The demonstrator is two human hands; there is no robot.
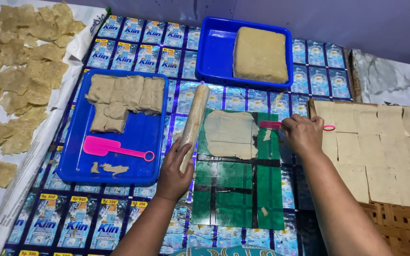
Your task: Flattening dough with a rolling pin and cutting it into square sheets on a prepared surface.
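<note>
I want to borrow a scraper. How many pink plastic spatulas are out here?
2. One pink spatula lies in the near blue tray at left; the other spatula is gripped by the right hand over the green mat.

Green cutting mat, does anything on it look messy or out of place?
Mostly tidy. The rolled dough sheet has ragged edges, and small scraps lie loose on the green mat, one by the pink scraper, another near its lower right corner.
</note>
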